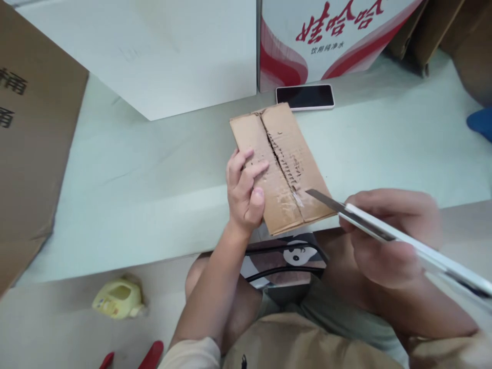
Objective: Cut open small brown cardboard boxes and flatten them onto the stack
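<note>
Head view: knife (430,258) over cardboard box (282,166)
Left hand (243,200) holds the box in its fingers (254,169), right hand (403,215) the knife; 1 phone (305,97) on the desk (161,195).

The left hand (246,200) grips a flat brown cardboard box (309,174) along its left side, fingers over the top face, which has a torn, dark seam. The right hand (395,236) holds a white-handled utility knife (436,255), its grey metal blade extended over the box's near right corner; whether the tip touches is unclear. On the pale green bench (154,174), a dark-screened, pale-rimmed phone (305,97) lies just beyond the box, before a red-and-white printed carton (284,64). A pale yellow plastic jug (115,305) lies on the floor (65,318).
</note>
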The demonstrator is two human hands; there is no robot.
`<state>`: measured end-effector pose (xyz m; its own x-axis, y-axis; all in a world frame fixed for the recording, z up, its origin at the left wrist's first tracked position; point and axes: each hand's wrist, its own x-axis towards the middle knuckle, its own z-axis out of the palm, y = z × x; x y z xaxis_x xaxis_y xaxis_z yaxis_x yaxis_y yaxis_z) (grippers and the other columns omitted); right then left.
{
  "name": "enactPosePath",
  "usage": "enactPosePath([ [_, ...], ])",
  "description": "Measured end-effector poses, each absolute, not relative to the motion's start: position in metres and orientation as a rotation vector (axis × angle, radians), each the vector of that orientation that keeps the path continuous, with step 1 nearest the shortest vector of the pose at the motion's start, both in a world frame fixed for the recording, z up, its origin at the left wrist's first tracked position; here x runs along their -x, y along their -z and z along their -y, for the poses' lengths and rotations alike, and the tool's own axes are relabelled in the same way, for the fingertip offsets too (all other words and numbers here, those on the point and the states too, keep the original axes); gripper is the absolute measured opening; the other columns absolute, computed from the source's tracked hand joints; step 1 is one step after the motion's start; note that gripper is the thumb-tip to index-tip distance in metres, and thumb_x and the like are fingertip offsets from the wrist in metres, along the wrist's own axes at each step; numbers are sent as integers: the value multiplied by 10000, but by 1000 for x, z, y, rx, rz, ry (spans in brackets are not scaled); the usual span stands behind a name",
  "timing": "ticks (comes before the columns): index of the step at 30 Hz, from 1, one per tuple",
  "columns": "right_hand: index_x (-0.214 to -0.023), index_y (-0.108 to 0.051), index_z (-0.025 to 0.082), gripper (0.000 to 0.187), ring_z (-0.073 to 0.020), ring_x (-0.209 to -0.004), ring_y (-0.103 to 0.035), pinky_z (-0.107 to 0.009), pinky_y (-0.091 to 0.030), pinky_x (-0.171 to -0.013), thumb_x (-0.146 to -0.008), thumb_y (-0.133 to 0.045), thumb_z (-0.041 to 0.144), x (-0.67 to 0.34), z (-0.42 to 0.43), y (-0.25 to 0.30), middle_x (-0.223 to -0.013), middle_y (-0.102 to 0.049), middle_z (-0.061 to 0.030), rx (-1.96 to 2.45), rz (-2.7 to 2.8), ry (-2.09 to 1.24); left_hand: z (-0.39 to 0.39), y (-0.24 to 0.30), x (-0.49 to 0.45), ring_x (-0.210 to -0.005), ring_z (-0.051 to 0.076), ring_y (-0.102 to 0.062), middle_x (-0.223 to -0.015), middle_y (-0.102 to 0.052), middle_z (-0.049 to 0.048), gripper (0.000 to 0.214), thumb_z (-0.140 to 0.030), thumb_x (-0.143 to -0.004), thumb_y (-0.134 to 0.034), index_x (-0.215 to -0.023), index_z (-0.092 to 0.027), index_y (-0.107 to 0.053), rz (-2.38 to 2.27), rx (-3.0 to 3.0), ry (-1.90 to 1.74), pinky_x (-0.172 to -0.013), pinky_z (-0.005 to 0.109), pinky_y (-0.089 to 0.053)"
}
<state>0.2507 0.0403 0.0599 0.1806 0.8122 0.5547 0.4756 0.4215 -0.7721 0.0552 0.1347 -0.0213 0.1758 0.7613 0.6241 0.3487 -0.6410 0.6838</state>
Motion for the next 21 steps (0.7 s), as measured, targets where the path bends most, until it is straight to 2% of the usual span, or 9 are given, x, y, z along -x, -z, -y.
enactPosePath([
  [2, -1037, -663, 260, 238, -177, -533, -633, -327, -472, -451, -1005, -535, 459, -254, -38, -59, -732, -705, -35, 1272, 1665, -224, -133, 21, -60, -1384, 306, -520, -1426, -560, 102, 465, -519, -1026, -327, -1227, -255, -654, -1081, -2066, -1465, -1223, 534, -368],
  [4, -1034, -662, 251, 126, -171, -598, -673, -310, -529, -537, -972, -568, 307, -257, -39, -57, -777, -736, -31, 1263, 1842, -158, -133, 20, -63, -1383, 311, -519, -1405, -572, 108, 498, -552, -1021, -311, -1208, -249, -659, -1119, -2066, -1456, -1217, 536, -373],
  [8, -1049, -666, 239, 157, -157, -623, -691, -273, -540, -573, -916, -602, 184, -259, -45, -56, -778, -743, -25, 1266, 1973, -104, -133, 20, -65, -1368, 306, -534, -1383, -586, 110, 520, -575, -1014, -295, -1189, -248, -660, -1152, -2065, -1469, -1207, 534, -390],
  [14, -975, -650, 223, 178, -142, -581, -650, -263, -481, -496, -863, -627, 87, -254, -51, -57, -701, -694, -4, 1223, 2025, -51, -132, 19, -67, -1381, 313, -525, -1382, -591, 104, 576, -630, -1007, -269, -1169, -252, -672, -1183, -2041, -1433, -1217, 538, -380],
  [21, -949, -667, 234, 142, -147, -522, -629, -278, -503, -496, -872, -603, 132, -260, -50, -52, -664, -675, 0, 1117, 1904, -129, -131, 19, -67, -1387, 313, -515, -1397, -579, 102, 541, -592, -1013, -284, -1187, -253, -668, -1163, -2030, -1454, -1228, 544, -362],
])
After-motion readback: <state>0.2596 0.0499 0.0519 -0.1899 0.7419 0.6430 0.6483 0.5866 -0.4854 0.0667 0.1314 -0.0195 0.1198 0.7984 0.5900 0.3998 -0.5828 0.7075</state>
